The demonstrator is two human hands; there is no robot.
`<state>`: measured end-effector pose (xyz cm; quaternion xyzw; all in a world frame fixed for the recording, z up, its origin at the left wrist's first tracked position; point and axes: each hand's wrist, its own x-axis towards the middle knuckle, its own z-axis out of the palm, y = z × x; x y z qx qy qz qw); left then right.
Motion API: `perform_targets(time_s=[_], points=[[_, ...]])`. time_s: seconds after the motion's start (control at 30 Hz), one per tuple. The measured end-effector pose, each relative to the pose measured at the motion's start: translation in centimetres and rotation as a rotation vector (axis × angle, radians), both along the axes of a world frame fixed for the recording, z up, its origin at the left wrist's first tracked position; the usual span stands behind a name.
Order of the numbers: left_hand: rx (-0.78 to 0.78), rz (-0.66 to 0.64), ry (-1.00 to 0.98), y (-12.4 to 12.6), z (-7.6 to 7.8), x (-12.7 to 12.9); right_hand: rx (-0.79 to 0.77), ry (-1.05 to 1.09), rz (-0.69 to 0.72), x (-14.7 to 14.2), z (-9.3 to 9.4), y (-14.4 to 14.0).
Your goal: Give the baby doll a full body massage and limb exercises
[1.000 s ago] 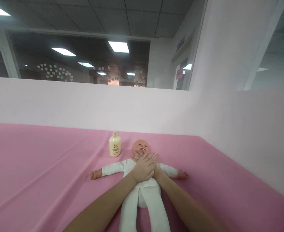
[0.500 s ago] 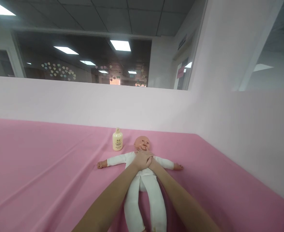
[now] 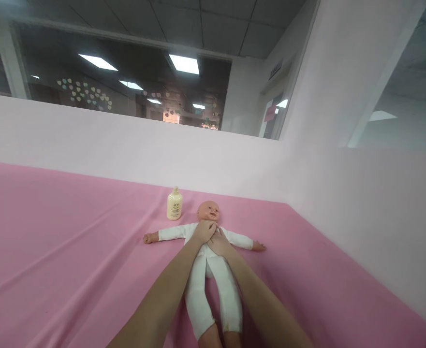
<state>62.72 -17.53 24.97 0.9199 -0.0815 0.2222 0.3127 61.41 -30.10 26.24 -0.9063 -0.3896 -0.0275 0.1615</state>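
Baby doll in a white bodysuit lies face up on the pink-covered worktop, directly under both hands, its long axis running straight away from the person: feet nearest, head farthest, arms spread to either side. Left hand rests palm down on the upper chest, fingers loosely curled toward the neck just below the chin, pressing rather than closed around anything. Right hand lies flat beside it and slightly nearer the person, fingers extended on the chest and touching the left hand; it grips nothing that can be seen. Of the two, the left hand sits farther along the doll's axis, closer to the head, which lies just beyond its fingertips. Both forearms come in over the doll's legs, the left one crossing part of the near leg. Out from the hands, the doll's sleeved arms reach left and right across the cloth. Beyond the left hand and a little to its left, near the doll's head but apart from it, a cream lotion bottle stands upright. Past that rises the pale partition wall.
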Motion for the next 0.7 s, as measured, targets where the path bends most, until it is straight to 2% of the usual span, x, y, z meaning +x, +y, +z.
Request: perform_targets(time_s=[0.2,0.33,0.47,0.6,0.7], points=[[-0.081,-0.005,0.016,0.9,-0.5,0.5,-0.082,0.081,-0.014,-3.3,-0.1,0.2],[-0.113,-0.033,0.017,1.3,-1.4,1.2,-0.167,0.088,-0.166,-5.8,-0.1,1.3],[-0.141,-0.061,0.022,1.8,-2.0,2.0,-0.254,-0.012,-0.302,-8.6,-0.9,3.6],[-0.171,-0.100,0.025,2.3,-2.2,2.7,-0.269,-0.020,-0.277,-10.0,-1.1,4.4],[-0.203,-0.111,0.028,2.7,-2.3,2.8,-0.168,0.018,-0.236,-9.2,-1.0,3.5]])
